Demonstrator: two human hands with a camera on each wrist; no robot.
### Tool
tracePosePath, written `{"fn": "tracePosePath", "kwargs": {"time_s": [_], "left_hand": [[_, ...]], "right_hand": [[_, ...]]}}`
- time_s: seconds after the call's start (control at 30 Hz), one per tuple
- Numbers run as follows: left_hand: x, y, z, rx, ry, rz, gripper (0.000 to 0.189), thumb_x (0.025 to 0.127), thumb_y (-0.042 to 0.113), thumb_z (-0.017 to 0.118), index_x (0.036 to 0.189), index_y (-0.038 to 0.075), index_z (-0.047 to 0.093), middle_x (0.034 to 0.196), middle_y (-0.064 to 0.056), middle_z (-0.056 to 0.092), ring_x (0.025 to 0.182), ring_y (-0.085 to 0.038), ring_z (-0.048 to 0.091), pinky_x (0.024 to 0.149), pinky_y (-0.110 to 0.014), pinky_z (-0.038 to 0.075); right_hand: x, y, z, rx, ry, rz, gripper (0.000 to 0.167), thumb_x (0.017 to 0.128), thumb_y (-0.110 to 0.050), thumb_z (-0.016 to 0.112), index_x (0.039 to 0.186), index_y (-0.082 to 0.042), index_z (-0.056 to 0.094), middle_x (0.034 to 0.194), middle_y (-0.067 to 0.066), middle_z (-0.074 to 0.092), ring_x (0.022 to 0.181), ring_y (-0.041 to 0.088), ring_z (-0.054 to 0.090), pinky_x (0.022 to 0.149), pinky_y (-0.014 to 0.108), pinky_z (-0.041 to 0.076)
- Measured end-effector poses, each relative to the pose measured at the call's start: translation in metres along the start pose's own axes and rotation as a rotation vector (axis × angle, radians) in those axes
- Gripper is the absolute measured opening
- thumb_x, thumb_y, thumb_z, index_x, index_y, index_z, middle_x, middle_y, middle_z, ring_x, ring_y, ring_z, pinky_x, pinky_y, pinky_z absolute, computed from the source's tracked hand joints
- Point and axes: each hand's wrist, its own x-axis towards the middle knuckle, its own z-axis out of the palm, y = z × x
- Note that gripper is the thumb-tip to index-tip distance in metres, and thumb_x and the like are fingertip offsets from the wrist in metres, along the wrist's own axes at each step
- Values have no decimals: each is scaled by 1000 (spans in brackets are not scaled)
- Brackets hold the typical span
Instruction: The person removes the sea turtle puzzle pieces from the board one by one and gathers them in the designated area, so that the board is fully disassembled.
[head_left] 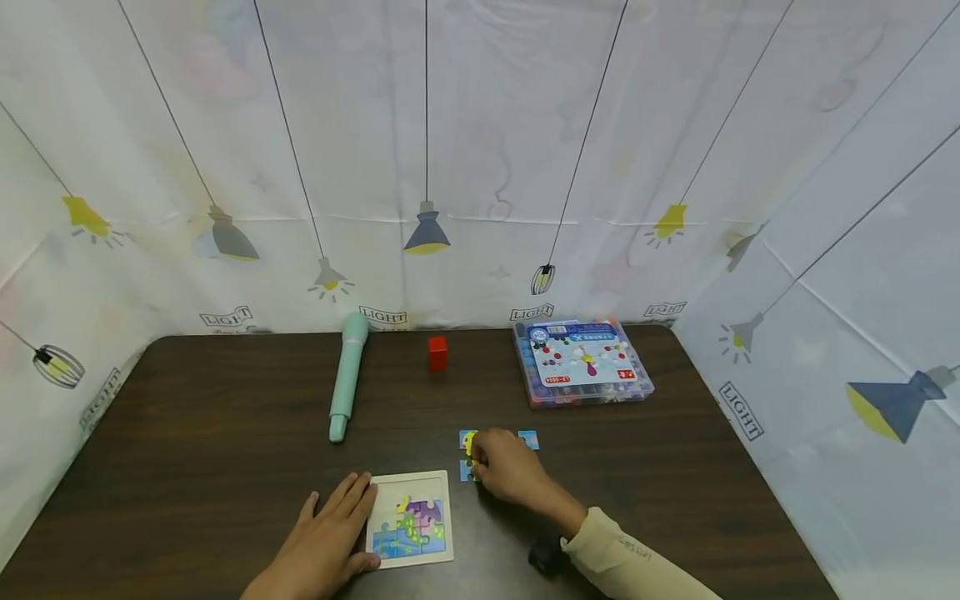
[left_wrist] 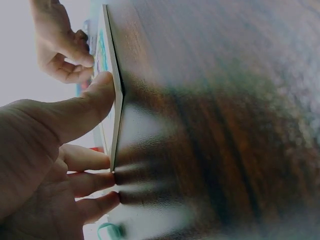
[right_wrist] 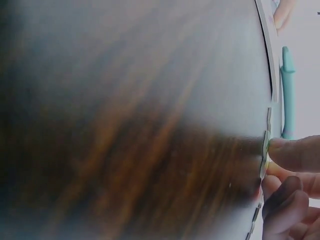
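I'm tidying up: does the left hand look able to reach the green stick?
Probably yes: only bare tabletop shows between the left hand, touching the puzzle tray, and the green stick.

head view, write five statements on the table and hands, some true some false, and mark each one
1. The left hand touches the board. True.
2. The puzzle in the board is complete. False: the board is bare along its top.
3. The right hand is at the loose pieces. True.
4. The red block stands between the green stick and the case. True.
5. The loose pieces lie left of the board. False: they lie to its right.
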Motion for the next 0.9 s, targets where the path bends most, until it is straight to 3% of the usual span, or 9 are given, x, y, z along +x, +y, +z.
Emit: {"fn": "tracePosePath", "kwargs": {"time_s": [0.1,0.2,0.27,0.33,0.43,0.53,0.63,0.77,0.9], "left_hand": [[-1,0,-1,-1,-4,-2,92,83,46,82,154,3,43,165,-16,31,152,-38,26,110,-79,17],[-1,0,-1,-7,-12,-1,92,83,45,82,154,3,43,165,-16,30,152,-38,25,110,-79,16],[-1,0,-1,-9,-15,-2,91,84,45,82,154,3,43,165,-16,30,152,-38,25,110,-79,16],[0,0,-2,-9,-17,-5,91,84,45,82,154,3,43,165,-16,30,152,-38,25,110,-79,16],[-1,-1,-3,-8,-13,-3,90,84,45,81,154,3,43,165,-16,30,152,-39,25,110,-79,16],[-1,-1,-2,-9,-3,12,90,84,45,81,154,2,44,165,-17,30,152,-40,25,109,-80,18],[-1,0,0,-13,3,22,90,84,45,81,154,2,44,164,-17,30,152,-40,25,108,-80,18],[-1,1,0,-14,5,20,90,84,45,81,154,2,44,164,-17,31,152,-40,25,108,-80,18],[-2,1,-2,-19,7,10,90,84,45,82,154,2,44,165,-17,30,152,-39,25,109,-79,18]], "right_hand": [[-2,-3,1,-28,14,3,23,84,-7,82,76,-13,62,73,-4,52,67,11,48,56,30,41],[-4,-10,-2,-49,30,-22,12,86,-9,81,87,-10,70,83,0,59,74,15,55,60,32,46],[-3,-17,-4,-58,19,-89,13,89,-12,80,100,-8,74,97,5,63,86,21,60,69,37,52],[0,-27,-5,-91,-17,-191,24,92,-16,78,115,-10,75,119,12,64,108,29,60,85,45,55],[5,-40,-2,-166,-128,-325,35,95,-23,75,130,-18,72,146,15,51,138,38,42,101,58,47],[8,-49,7,-256,-214,-385,42,96,-33,74,136,-28,68,158,12,40,148,38,29,104,64,44],[8,-54,17,-303,-230,-404,41,93,-38,76,133,-31,70,151,8,46,139,31,38,101,54,48],[5,-60,23,-305,-206,-422,31,90,-35,81,119,-25,76,125,3,60,106,16,49,85,29,47],[4,-66,23,-197,-224,-393,22,90,-23,81,110,-17,77,102,-3,59,83,5,47,71,17,42]]}}
